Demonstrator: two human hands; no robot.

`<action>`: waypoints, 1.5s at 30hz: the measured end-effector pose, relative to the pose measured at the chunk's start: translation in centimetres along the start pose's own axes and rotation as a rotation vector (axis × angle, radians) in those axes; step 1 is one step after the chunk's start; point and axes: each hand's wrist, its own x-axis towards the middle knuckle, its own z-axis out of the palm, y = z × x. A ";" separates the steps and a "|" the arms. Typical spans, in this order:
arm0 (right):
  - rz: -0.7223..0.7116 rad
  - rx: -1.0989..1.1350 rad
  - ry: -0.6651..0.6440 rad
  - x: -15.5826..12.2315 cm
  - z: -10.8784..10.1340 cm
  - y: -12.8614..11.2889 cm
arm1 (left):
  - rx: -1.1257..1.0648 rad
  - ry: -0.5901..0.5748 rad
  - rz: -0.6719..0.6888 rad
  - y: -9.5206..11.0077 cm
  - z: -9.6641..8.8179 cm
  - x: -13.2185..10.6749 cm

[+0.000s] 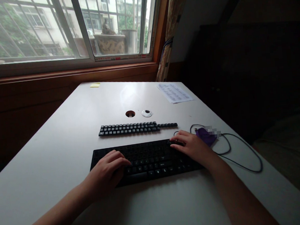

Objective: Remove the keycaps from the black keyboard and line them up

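A black computer keyboard (149,168) lies on the white table. Letter and arrow keycaps show on its front rows, while its back rows look dark and seem bare of caps. My left hand (109,167) is over the keyboard's left part, fingers bent and close together. Its index fingertip is down at the middle keys; the thumb and anything pinched there are hidden. At the far right edge, my right hand (190,145) grips the keyboard, fingers at the rim and thumb over the keys. Behind the keyboard stand neat rows of loose black keycaps (129,128).
Right of the keyboard lie a purple cloth-like item (206,136) and a looped black cable (259,166). Farther back are two round table holes, one with a white ring (147,113), printed sheets (175,92) and a yellow note (95,85). A window stands beyond.
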 end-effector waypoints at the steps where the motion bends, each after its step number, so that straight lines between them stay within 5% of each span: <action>1: 0.003 -0.006 0.000 0.0 0.1 0.0 | 0.001 0.001 -0.001 0.0 0.0 0.0; 24: -0.085 0.011 0.080 0.2 0.8 0.1 | 0.003 -0.005 0.003 0.0 0.0 0.1; 36: 0.043 0.046 0.108 0.3 1.0 0.2 | 0.010 -0.001 0.023 -0.3 0.2 0.0; 45: 0.011 0.088 0.185 0.5 0.8 1.0 | 0.015 -0.001 0.021 -0.1 0.1 0.1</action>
